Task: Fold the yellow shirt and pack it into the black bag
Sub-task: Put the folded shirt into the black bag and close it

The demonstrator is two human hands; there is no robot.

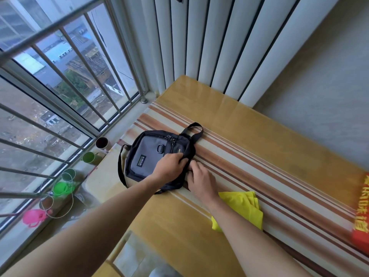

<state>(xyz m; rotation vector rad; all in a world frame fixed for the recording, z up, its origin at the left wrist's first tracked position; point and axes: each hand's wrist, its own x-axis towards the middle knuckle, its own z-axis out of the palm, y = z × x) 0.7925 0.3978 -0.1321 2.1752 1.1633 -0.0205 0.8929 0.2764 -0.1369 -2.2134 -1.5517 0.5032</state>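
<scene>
A small black bag (147, 154) with a grey front pocket lies flat on the striped cloth of the wooden table (249, 124). My left hand (169, 165) rests on its right side, fingers pinching the black fabric near the edge. My right hand (200, 179) is at the same right edge of the bag, fingertips curled against it; what they grip is hidden. The yellow shirt (242, 208), folded into a small bundle, lies on the cloth just right of my right forearm, apart from the bag.
A barred window runs along the left, with cups (88, 156) and green and pink plastic items (61, 187) on the sill. White vertical panels stand behind the table. A red cloth with yellow characters (361, 208) lies at the right edge.
</scene>
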